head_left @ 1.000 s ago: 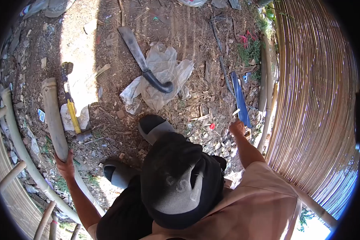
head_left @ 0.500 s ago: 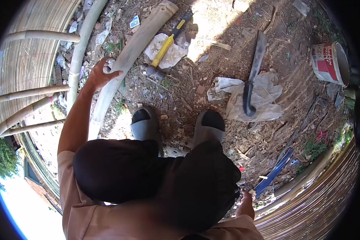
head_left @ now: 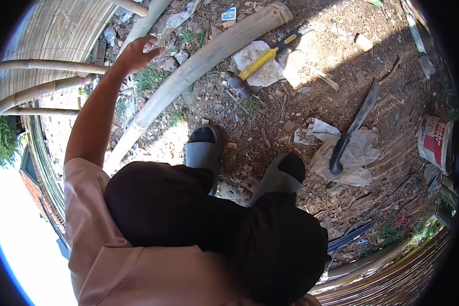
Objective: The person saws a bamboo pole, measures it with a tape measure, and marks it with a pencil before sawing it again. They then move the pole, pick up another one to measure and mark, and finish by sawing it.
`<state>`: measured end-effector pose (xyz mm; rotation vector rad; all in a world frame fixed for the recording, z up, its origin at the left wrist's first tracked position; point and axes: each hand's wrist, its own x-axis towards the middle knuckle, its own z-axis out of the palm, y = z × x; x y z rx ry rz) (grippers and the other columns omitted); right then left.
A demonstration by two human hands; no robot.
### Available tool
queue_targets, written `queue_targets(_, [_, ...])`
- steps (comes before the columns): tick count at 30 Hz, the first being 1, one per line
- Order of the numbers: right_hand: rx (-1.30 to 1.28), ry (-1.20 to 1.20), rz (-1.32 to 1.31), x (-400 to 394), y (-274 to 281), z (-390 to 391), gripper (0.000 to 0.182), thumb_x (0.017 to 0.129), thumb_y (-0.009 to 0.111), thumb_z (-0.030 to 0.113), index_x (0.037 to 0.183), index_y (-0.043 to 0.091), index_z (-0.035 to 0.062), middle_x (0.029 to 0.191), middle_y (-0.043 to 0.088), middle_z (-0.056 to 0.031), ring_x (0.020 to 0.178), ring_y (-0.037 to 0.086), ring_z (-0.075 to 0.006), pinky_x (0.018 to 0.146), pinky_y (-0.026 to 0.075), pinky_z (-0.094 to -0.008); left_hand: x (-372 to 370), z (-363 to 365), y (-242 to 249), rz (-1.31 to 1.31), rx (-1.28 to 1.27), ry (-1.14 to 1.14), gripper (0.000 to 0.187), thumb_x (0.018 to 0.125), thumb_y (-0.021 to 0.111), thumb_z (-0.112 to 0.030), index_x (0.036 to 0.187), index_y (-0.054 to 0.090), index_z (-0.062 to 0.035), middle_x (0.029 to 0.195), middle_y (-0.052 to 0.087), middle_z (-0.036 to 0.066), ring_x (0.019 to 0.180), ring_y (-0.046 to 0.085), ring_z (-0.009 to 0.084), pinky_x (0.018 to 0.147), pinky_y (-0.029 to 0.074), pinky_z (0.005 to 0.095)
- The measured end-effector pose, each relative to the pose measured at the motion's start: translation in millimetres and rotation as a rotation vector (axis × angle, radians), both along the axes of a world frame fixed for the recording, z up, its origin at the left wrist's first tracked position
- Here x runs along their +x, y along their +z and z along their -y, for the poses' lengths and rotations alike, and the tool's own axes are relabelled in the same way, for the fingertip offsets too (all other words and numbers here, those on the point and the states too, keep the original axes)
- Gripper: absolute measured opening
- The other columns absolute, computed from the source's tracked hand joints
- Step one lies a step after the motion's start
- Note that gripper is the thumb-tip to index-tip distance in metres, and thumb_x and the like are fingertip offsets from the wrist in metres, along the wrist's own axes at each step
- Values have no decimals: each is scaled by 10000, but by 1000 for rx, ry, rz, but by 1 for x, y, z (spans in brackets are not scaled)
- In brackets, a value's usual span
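My left hand (head_left: 139,55) reaches out at the upper left with its fingers apart and nothing in it. It is between a thick bamboo pole (head_left: 199,65) lying on the ground and a thinner pole (head_left: 148,23) by the slatted screen. To the right of the thick pole, a hammer (head_left: 260,65) with a yellow and black handle rests across a pale stone slab (head_left: 270,76). Further right lies a machete (head_left: 363,109), its black handle on a crumpled plastic bag (head_left: 359,168). My right hand is out of view.
My two grey slippers (head_left: 203,153) stand on ground strewn with wood chips. A red and white bucket (head_left: 434,143) is at the far right. Bamboo slat screens (head_left: 56,35) curve along the left and lower right. Cross poles (head_left: 51,65) jut from the left screen.
The view has turned, so the poles, hammer, machete and bucket sit further right. My left hand no longer overlaps the thick bamboo pole. My right hand has gone out of view.
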<state>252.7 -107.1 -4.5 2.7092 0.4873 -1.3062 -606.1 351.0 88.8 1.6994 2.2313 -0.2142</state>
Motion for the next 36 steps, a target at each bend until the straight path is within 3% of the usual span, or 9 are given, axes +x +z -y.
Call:
queue_targets(8, [463, 20, -61, -110, 72, -80, 937, 883, 784, 503, 1535, 399, -48, 1411, 501, -165, 1281, 526, -284, 1054, 445, -469, 52, -50, 20, 126, 40, -128, 789, 847, 821, -585, 1401, 609, -65, 1331, 673, 232, 1264, 650, 375, 1075, 520, 477])
queue_targets(17, [1116, 262, -203, -181, 212, -272, 1010, 813, 848, 482, 1517, 368, -60, 1315, 521, -149, 1179, 542, -242, 1005, 448, -411, 163, -107, -87, 220, -34, -41, 1195, 629, 908, -670, 1501, 441, -1, 1253, 659, 297, 1197, 656, 482, 1040, 533, 517])
queue_targets(20, [1203, 395, -1116, -179, 180, -356, 1013, 841, 831, 539, 1472, 359, -98, 1328, 508, -186, 1236, 523, -270, 990, 462, -369, 172, -87, -126, 136, 122, -24, 1137, 649, 920, -626, 1471, 438, -6, 1214, 676, 275, 1144, 675, 481, 1007, 547, 518])
queue_targets(22, [908, -214, -951, -130, 124, -368, 858, 874, 865, 422, 1402, 423, -90, 885, 510, -36, 749, 525, -180, 594, 418, -350, 164, -85, -134, 138, 225, -35, 1019, 657, 941, -563, 1392, 473, -35, 1182, 684, 257, 1105, 693, 445, 975, 552, 523])
queue_targets(24, [1226, 236, -1035, -209, 106, -418, 709, 910, 840, 364, 1315, 489, -99, 740, 492, -40, 613, 510, -176, 497, 396, -322, 164, -86, -127, 191, 125, -18, 925, 669, 955, -495, 1341, 484, -67, 1159, 685, 247, 1090, 693, 437, 949, 549, 537])
queue_targets(26, [1655, 750, -465, -176, 7, -427, 628, 924, 819, 411, 1177, 547, -96, 658, 490, -54, 534, 504, -179, 464, 407, -309, 162, -85, -129, 175, 82, -54, 1020, 704, 927, -536, 1429, 396, -54, 1238, 654, 268, 1144, 681, 434, 986, 553, 509])
queue_targets(27, [1357, 369, -849, -267, 97, -452, 505, 989, 741, 374, 1056, 564, -95, 699, 544, -88, 573, 552, -183, 497, 464, -315, 164, -82, -133, 179, 122, -56, 1007, 694, 933, -531, 1417, 416, -59, 1226, 661, 258, 1141, 682, 435, 987, 553, 510])
queue_targets(28, [1251, 683, -587, -229, 57, -448, 481, 1037, 630, 373, 979, 571, -101, 677, 549, -97, 553, 547, -181, 507, 480, -313, 164, -81, -135, 180, 167, -55, 994, 683, 939, -526, 1405, 436, -64, 1215, 669, 249, 1137, 682, 436, 989, 552, 512])
queue_targets(36, [1253, 780, -778, -301, 92, -480, 449, 994, 569, 298, 1050, 698, -128, 670, 650, -92, 546, 624, -172, 525, 485, -307, 173, -77, -125, 173, 287, -3, 837, 677, 952, -448, 1307, 522, -104, 1167, 686, 200, 1119, 677, 439, 976, 537, 530])
